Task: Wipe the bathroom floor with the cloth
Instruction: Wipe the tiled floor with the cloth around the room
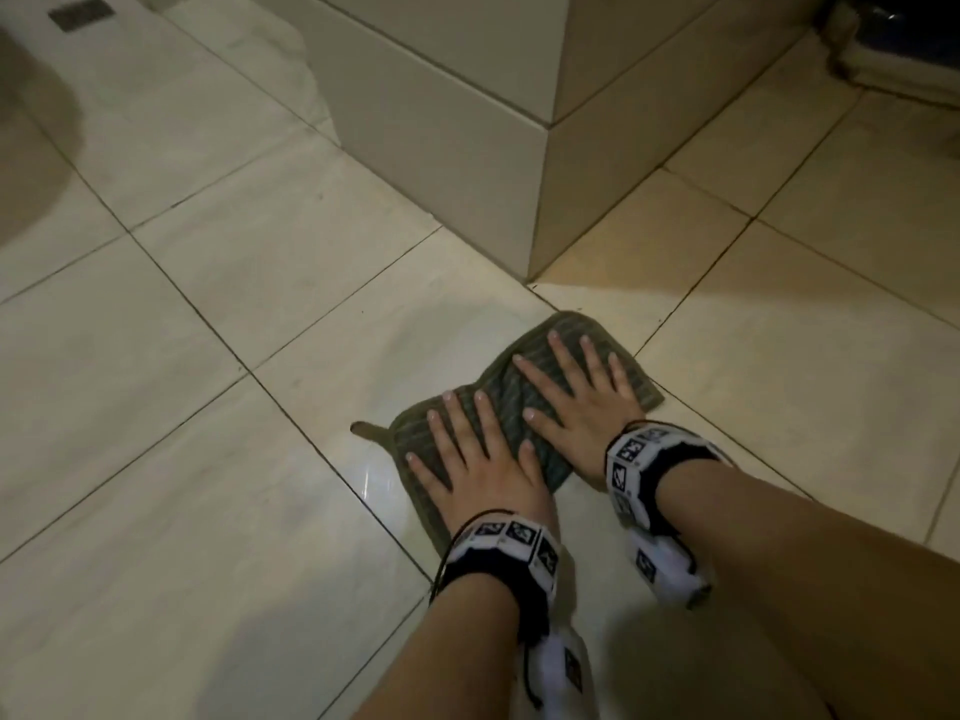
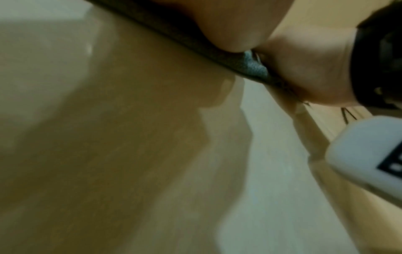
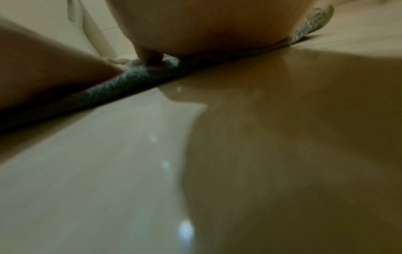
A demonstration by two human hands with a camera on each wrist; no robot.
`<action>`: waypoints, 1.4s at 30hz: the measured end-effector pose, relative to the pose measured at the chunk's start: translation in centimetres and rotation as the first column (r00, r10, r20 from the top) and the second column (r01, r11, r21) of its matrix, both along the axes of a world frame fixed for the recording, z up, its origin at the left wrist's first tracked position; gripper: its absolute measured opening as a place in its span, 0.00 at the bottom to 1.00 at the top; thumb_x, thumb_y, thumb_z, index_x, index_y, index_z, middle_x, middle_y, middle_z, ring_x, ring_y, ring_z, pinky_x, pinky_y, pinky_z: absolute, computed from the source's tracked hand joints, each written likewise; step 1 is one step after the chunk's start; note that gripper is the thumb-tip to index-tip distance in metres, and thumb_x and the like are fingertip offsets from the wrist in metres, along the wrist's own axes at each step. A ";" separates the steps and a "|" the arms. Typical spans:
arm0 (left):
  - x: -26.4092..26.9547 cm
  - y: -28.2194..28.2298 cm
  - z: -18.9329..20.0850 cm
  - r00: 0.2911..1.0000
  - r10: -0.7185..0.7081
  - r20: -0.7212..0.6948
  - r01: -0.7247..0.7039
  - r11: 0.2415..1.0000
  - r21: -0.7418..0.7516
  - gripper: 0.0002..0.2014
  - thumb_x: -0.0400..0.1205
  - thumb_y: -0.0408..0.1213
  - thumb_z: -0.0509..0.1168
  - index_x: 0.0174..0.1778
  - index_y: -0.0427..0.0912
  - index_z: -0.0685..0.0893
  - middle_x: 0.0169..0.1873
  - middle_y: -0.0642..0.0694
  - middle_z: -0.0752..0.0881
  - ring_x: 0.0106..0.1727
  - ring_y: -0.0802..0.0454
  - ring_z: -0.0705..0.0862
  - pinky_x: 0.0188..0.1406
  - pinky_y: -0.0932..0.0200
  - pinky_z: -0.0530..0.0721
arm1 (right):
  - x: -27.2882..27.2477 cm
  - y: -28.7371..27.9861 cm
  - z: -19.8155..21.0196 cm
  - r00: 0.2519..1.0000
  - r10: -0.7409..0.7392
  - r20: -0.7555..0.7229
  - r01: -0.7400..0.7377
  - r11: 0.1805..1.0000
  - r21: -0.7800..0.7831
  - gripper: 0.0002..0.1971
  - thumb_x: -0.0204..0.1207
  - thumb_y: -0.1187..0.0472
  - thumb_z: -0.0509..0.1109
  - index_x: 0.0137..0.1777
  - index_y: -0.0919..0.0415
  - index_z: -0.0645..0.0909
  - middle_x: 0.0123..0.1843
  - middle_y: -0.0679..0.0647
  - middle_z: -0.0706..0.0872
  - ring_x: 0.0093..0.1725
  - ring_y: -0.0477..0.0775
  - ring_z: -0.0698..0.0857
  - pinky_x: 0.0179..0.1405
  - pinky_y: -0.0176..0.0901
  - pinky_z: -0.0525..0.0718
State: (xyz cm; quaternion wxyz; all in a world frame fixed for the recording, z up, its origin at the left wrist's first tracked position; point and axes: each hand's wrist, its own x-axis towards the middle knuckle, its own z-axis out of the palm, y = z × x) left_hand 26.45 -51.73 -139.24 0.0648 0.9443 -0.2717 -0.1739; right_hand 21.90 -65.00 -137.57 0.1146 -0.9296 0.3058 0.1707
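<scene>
A dark green striped cloth (image 1: 511,394) lies flat on the pale tiled floor (image 1: 260,283), just in front of a tiled wall corner. My left hand (image 1: 470,454) presses on its near left part with fingers straight and spread. My right hand (image 1: 576,392) lies flat on its far right part, fingers spread too. A small loop of the cloth sticks out at its left edge. In the left wrist view the cloth edge (image 2: 254,68) shows under the palm. The right wrist view shows the cloth's edge (image 3: 130,80) against the glossy floor; both wrist views are blurred.
A tiled wall corner (image 1: 543,200) juts out right behind the cloth. A floor drain (image 1: 81,13) sits at the far left. A dark object (image 1: 904,39) stands at the top right. Open floor stretches left and right of the cloth.
</scene>
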 end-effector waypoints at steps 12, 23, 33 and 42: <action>-6.1 8.8 0.9 0.984 -0.170 -0.053 0.171 0.985 0.004 0.34 0.85 0.60 0.37 0.82 0.45 0.65 0.84 0.44 0.62 0.87 0.46 0.50 0.80 0.38 0.44 | -6.2 7.0 1.6 0.988 0.104 -0.117 -0.092 0.990 0.109 0.36 0.75 0.31 0.37 0.82 0.32 0.29 0.85 0.52 0.25 0.85 0.63 0.35 0.78 0.59 0.26; -5.6 9.1 7.3 0.898 -0.096 -0.428 0.249 0.916 0.316 0.43 0.85 0.63 0.49 0.83 0.51 0.27 0.81 0.46 0.24 0.85 0.46 0.31 0.83 0.39 0.42 | -8.9 8.2 4.2 0.975 0.156 -0.156 -0.105 0.951 0.292 0.36 0.84 0.37 0.49 0.78 0.30 0.24 0.77 0.47 0.14 0.79 0.57 0.21 0.80 0.61 0.30; -9.4 10.6 1.6 0.999 -0.032 0.001 0.032 0.999 0.022 0.42 0.81 0.68 0.38 0.86 0.43 0.54 0.86 0.40 0.52 0.87 0.42 0.42 0.79 0.38 0.52 | -8.6 9.1 3.3 0.996 0.059 -0.066 -0.049 0.989 0.138 0.27 0.84 0.40 0.43 0.84 0.31 0.48 0.89 0.52 0.42 0.85 0.63 0.51 0.80 0.58 0.39; -7.0 4.9 0.6 0.974 0.225 -0.018 -0.226 0.972 -0.066 0.38 0.80 0.62 0.48 0.81 0.41 0.66 0.82 0.35 0.66 0.82 0.36 0.63 0.79 0.34 0.50 | -5.3 4.0 1.0 0.993 0.106 -0.042 -0.103 0.993 0.062 0.32 0.73 0.32 0.26 0.77 0.29 0.21 0.80 0.45 0.17 0.83 0.58 0.27 0.78 0.59 0.25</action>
